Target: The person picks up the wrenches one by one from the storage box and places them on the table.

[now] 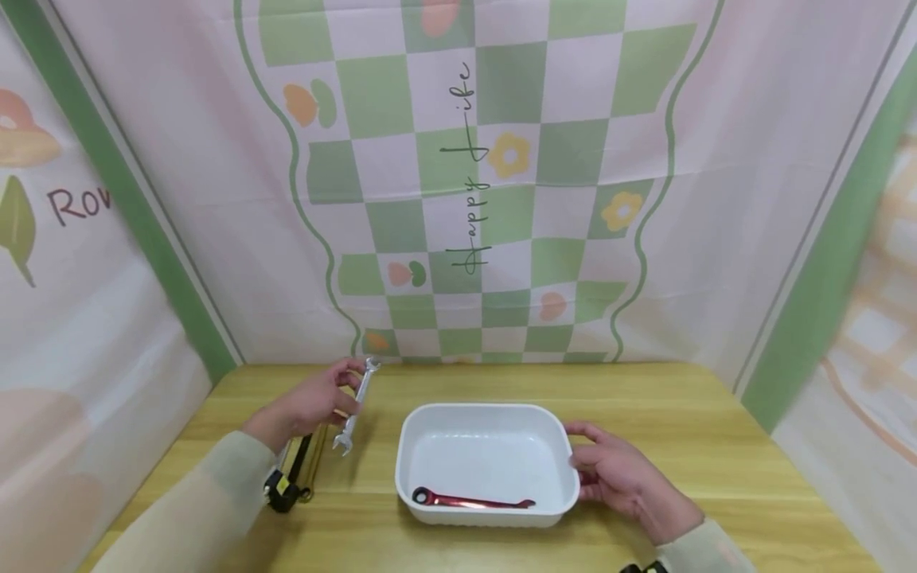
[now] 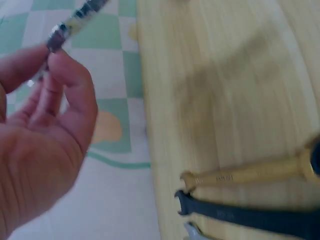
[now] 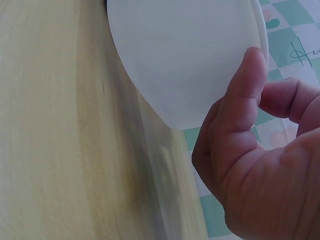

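Observation:
My left hand (image 1: pixel 318 403) holds a silver open-end wrench (image 1: pixel 364 387) above the table, pinched between thumb and fingers. The wrench tilts, one end up and the other toward the table; it is blurred in the left wrist view. At the right end of a white rectangular tub (image 1: pixel 487 521), my right hand (image 1: pixel 618 476) has its fingertips against the outer wall, close below the rim. No finger reaches inside the tub. A red wrench (image 1: pixel 473 501) with a dark ring end lies in it, along the near wall.
Beneath the left forearm, on the table (image 1: pixel 344 533), lie a gold wrench (image 2: pixel 245 172), a black wrench (image 2: pixel 240 212) and the tip of a silver wrench (image 2: pixel 194 231). A checkered cloth (image 1: pixel 444 231) hangs behind the table's far edge.

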### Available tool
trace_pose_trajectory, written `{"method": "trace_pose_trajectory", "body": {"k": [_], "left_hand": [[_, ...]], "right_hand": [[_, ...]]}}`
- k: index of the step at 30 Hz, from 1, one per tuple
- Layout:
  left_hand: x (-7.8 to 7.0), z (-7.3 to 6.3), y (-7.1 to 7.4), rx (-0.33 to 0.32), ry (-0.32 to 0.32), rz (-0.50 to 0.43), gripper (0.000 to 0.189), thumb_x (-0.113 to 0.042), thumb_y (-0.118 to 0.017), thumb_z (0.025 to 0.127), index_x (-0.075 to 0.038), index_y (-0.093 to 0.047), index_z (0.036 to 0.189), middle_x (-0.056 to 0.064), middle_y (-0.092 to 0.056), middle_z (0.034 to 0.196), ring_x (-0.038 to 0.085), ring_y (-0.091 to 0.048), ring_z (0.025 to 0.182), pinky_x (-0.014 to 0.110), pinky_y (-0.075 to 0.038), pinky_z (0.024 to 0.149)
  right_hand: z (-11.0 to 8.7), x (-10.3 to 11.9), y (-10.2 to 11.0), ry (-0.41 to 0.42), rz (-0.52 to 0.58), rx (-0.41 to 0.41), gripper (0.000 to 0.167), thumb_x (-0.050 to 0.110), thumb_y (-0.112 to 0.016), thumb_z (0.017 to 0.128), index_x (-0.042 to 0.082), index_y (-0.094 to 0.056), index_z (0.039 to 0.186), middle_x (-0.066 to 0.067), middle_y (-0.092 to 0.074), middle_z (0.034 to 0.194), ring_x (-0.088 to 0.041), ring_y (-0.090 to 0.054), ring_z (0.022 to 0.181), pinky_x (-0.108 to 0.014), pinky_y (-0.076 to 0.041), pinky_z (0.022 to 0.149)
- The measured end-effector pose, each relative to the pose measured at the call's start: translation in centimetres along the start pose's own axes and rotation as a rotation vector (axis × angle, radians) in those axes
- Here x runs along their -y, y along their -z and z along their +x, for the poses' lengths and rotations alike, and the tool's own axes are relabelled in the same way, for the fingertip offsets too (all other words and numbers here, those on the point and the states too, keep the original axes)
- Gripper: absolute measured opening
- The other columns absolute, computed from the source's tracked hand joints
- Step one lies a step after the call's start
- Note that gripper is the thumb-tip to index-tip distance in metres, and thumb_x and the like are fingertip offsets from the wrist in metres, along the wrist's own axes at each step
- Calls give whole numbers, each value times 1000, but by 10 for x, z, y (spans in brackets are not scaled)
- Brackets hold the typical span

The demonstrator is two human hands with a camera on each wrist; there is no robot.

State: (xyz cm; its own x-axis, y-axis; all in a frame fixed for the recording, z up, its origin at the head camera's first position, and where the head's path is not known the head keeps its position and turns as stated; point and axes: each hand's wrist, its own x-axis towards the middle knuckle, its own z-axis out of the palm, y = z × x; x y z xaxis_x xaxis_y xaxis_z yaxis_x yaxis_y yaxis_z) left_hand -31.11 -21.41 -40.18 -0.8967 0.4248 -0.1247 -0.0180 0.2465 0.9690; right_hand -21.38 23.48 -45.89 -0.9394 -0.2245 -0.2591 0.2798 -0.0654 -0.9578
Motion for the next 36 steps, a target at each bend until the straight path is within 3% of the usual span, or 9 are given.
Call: {"method": "trace_pose_trajectory", "body": {"k": [6,13,20,28,36], "left_hand": [[13,-9,7,-108,108,23,57,17,-62,77,-2,-43,127,13,-48,99,20,-51,67,30,-46,54],[31,-14,6,-191,163,72,55,17,-62,77,-4,-45,126,15,-50,97,23,-52,67,33,-48,54],[44,-20,-2,-240,196,157,50,16,-60,80,-2,-47,125,14,-51,90,22,-49,61,33,-45,51],[51,-19,-6,-334,285,285,48,14,-62,83,-2,-52,127,14,-53,93,26,-57,72,35,-52,56],[56,-14,-4,-359,341,330,42,6,-60,88,-4,-53,128,15,-56,96,26,-59,75,34,-53,57]], "right_hand": [[0,1,0,-4,11,-10,72,-3,-57,83,1,-28,150,-17,-61,91,-20,-60,68,-34,-57,58],[0,0,0,-12,19,-10,72,-3,-56,84,2,-28,150,-16,-62,91,-20,-61,68,-34,-57,58],[0,0,0,-5,24,2,71,-3,-56,85,1,-28,150,-16,-62,91,-20,-62,69,-35,-58,59],[0,2,-1,-10,8,-8,72,-4,-57,83,1,-28,149,-17,-62,94,-20,-61,68,-34,-57,58],[1,0,-1,-2,8,0,71,-4,-57,84,1,-29,149,-16,-63,93,-20,-61,67,-33,-57,57]]}}
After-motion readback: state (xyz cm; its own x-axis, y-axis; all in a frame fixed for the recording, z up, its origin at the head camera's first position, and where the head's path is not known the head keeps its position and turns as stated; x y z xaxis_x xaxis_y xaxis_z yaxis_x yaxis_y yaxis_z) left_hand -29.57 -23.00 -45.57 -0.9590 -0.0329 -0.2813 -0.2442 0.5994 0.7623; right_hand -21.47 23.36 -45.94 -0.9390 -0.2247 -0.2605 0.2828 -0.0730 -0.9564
